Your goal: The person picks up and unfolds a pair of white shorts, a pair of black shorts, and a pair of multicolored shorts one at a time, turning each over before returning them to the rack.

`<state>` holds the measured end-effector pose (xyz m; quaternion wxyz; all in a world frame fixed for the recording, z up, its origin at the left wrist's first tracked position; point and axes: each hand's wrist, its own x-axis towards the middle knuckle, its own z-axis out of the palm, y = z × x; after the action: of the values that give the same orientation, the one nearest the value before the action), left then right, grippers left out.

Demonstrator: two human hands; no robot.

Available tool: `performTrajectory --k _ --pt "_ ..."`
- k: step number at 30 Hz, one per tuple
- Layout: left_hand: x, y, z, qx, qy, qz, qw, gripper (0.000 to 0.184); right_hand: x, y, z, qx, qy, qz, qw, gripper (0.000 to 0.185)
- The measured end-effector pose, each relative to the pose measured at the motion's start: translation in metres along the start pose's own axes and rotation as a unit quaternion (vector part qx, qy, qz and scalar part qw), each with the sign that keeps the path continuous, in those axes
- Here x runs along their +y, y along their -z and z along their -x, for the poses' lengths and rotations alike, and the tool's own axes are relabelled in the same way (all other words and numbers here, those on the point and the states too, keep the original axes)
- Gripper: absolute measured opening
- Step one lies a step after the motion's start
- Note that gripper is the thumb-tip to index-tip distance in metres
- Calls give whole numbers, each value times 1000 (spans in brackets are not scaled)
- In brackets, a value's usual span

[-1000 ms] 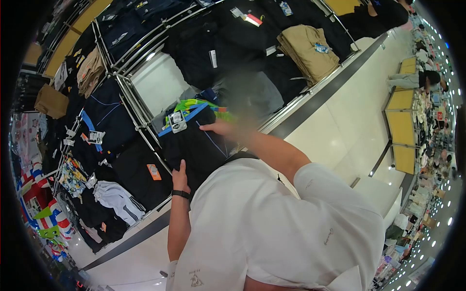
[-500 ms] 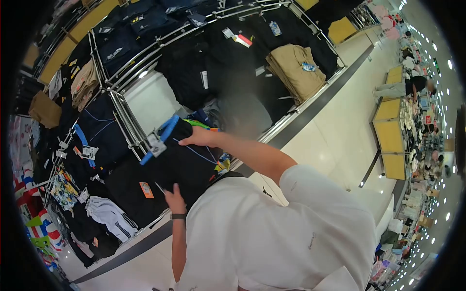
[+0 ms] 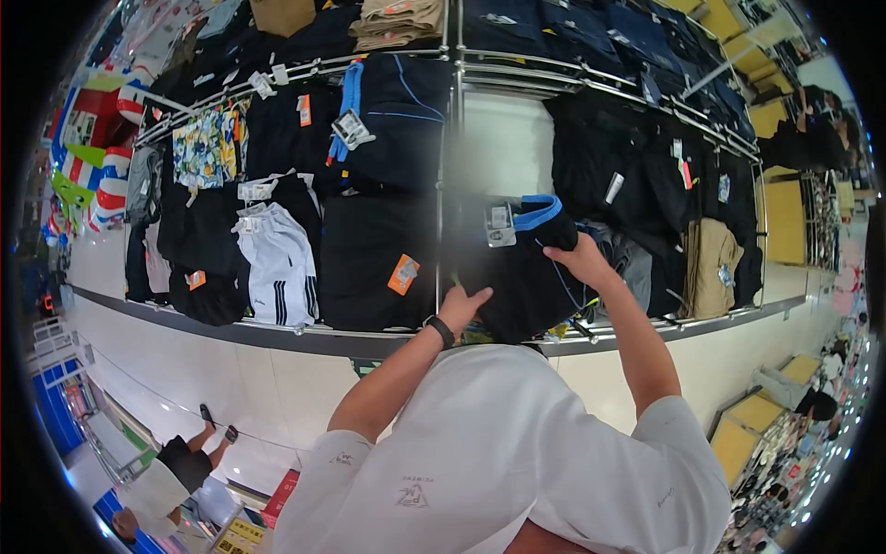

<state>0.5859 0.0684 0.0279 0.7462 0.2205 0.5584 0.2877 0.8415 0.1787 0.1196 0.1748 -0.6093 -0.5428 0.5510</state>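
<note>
My right hand (image 3: 581,261) is closed on the right edge of dark folded shorts (image 3: 521,282) with a blue waistband and thin blue piping. A white tag (image 3: 500,223) hangs at the waistband's left end. By the lower left edge of the shorts is my left hand (image 3: 461,309), wearing a black wristband (image 3: 440,331). Its thumb points toward the shorts, while the other fingers look curled. A tiny greenish tip shows above them; what it belongs to is unclear. A grey blur covers part of the view just above the left hand.
Metal rails (image 3: 445,166) divide the display into sections. Left of them lie black garments (image 3: 374,263), white striped shorts (image 3: 277,263) and floral shorts (image 3: 210,148). Rightward are a bare white panel (image 3: 508,138) and tan trousers (image 3: 715,268). A person (image 3: 189,462) is at lower left.
The view has swung left, so the display now lies straight across. The blue-waisted shorts have come closer to my body, and my left hand has moved beside them.
</note>
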Motion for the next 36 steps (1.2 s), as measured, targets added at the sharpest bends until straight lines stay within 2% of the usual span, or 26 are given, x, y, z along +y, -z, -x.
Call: performTrajectory --k 3,5,6,7,9,10,13,14,15,17,19,20,21,23,24,25,28,29,30,31,32,33,34,35,36 --pt "29 3 23 16 -53 -11 998 28 -42 -4 -24 -31 39 55 997 29" --pt "35 18 22 84 -220 -138 962 26 -87 -9 -46 -74 109 120 984 27" --pt "47 28 19 108 -234 -218 941 22 -117 -13 -58 -77 123 143 979 24" --pt "64 35 17 110 -236 -213 942 22 -142 -15 -74 -99 106 164 976 27" --pt "101 47 12 171 -398 -167 886 24 -185 -25 -108 -100 151 190 965 28" --pt "117 57 5 199 -443 -215 847 21 -197 -29 -133 -103 172 192 961 29" --pt "157 83 -31 248 -495 -176 814 20 -241 -48 -207 -119 281 195 932 31" --pt "170 92 -42 256 -474 -144 830 21 -254 -56 -232 -103 252 238 932 35" --pt "181 102 -53 263 -450 -111 846 22 -250 -64 -271 -77 259 287 919 47" --pt "157 149 -116 293 -291 -146 899 29 -241 -91 -311 37 328 340 881 62" --pt "151 167 -134 360 -262 -103 889 35 -217 -115 -341 79 273 375 882 71" --pt "149 176 -138 318 -242 -72 914 43 -206 -128 -346 89 249 346 900 71" --pt "151 176 -139 318 -240 -68 915 43 -203 -135 -342 85 248 349 900 71" --pt "160 174 -135 279 -305 51 909 46 -192 -146 -331 88 270 369 885 69" --pt "167 176 -130 280 -301 51 910 46 -187 -146 -328 99 271 369 884 68" --pt "176 178 -125 265 -257 94 925 49 -182 -144 -330 98 268 369 885 68" --pt "191 186 -126 256 -170 167 937 51 -170 -131 -339 239 259 344 870 69" --pt "192 189 -127 265 -129 198 935 52 -166 -125 -341 265 228 323 880 69" --pt "190 191 -131 286 -120 158 937 50 -170 -119 -336 211 159 227 938 68" --pt "183 193 -137 285 -117 155 938 50 -174 -114 -331 154 86 125 976 67" --pt "175 195 -143 309 -167 82 933 46 -164 -114 -337 156 82 124 977 67" --pt "170 195 -146 328 -217 8 919 42 -150 -114 -347 130 25 63 989 63" --pt "171 193 -142 327 -217 6 920 42 -144 -115 -356 103 -30 2 994 58" --pt "171 190 -137 352 -268 -56 895 38 -139 -117 -367 103 -31 1 994 58" --pt "168 190 -132 374 -316 -118 864 34 -143 -124 -370 150 25 43 987 58"
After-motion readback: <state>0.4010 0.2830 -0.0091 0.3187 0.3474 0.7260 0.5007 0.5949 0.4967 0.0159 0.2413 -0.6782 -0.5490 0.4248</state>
